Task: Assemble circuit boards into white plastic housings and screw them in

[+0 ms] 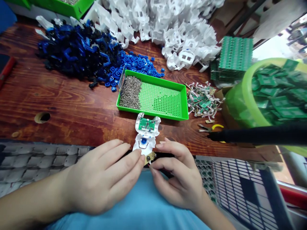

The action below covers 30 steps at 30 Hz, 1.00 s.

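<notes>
A small tan circuit board [150, 157] with a short white wire is between my hands, just off the table's front edge. My left hand [103, 175] has its fingers together, their tips on the board's left end and the white plastic shell [147, 147]; its thumb is hidden. My right hand [178, 174] pinches at the board's right side, thumb and index finger close to the wire. A blue round button [144, 141] and a dark curved line show inside the shell. Touching it above lies another white shell half with a green circuit board [146, 125] in it.
Beyond the shells sits a green tray [165, 115] of small screws [130, 92]. Piles of dark blue parts [79, 51], blue buttons [139, 64] and white shells [177, 35] lie behind. Wired boards [203, 99], pliers [211, 128], a green tub [244, 95] and a black rod [259, 132] are right.
</notes>
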Available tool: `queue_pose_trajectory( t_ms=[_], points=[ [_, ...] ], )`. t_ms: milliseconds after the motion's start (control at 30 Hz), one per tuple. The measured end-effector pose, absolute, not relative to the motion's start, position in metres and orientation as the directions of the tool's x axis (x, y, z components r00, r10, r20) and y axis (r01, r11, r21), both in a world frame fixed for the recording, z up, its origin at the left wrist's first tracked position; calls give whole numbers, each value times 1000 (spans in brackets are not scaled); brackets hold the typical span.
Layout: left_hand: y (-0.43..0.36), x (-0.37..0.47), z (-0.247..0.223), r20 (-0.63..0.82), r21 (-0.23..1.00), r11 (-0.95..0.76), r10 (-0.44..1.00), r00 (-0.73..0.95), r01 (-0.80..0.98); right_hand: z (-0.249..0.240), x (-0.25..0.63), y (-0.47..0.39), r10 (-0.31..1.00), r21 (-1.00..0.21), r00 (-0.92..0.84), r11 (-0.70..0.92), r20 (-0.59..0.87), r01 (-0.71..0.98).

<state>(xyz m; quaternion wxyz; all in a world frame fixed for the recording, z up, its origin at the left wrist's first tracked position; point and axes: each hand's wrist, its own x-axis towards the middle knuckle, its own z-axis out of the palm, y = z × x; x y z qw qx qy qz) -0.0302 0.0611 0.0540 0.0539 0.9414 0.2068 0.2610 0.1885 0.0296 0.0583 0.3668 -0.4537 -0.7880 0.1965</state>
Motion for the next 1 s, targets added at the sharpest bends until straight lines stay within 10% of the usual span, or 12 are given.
queue_pose_trajectory(
  t_ms=[1000],
  points=[
    [62, -28, 57, 422, 133, -928, 371, 827, 348, 63, 185, 31, 917, -641, -288, 400, 277, 655]
  ],
)
